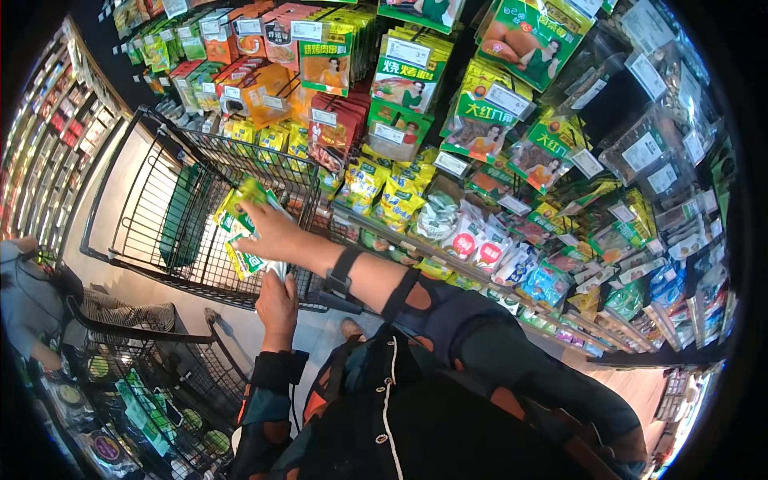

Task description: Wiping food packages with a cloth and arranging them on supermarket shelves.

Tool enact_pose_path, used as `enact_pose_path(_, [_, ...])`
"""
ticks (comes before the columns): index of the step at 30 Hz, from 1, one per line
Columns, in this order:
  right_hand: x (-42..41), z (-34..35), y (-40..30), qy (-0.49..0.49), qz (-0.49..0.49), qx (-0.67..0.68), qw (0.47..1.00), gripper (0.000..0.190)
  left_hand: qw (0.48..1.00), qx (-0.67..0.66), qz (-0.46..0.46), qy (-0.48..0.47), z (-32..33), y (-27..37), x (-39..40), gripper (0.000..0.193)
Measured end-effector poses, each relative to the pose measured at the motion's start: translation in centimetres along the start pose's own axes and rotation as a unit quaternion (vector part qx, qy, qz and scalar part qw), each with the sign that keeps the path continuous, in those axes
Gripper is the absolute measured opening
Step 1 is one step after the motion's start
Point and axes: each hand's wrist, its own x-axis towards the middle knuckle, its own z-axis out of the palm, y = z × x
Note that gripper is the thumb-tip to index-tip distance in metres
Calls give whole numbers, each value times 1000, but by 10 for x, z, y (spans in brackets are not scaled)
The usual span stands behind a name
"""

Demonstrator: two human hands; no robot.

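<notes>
Over the right end of a black wire shopping cart, my right hand is closed on green-and-yellow seasoning packets, its fingers spread across them. Below it, my left hand grips the lower edge of a whitish packet beside them. Part of the packets is hidden by my right hand. A dark green object is seen through the cart's wires.
Hanging seasoning packets fill the shelving ahead and to the right, above bagged goods. A person stands at the left by another loaded cart. More stocked shelves line the far left.
</notes>
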Motion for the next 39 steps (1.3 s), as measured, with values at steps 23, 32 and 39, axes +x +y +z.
enact_pose_path(23, [-226, -106, 142, 117, 312, 227, 915, 34, 916, 2, 194, -351, -1, -117, 100, 29])
enact_pose_path(32, [-298, -158, 137, 184, 405, 266, 855, 40, 889, 57, 279, -358, 21, -172, 144, 29])
enact_pose_path(39, [-310, -163, 110, 200, 456, 252, 830, 41, 938, -55, -58, -337, 18, -164, 187, 46])
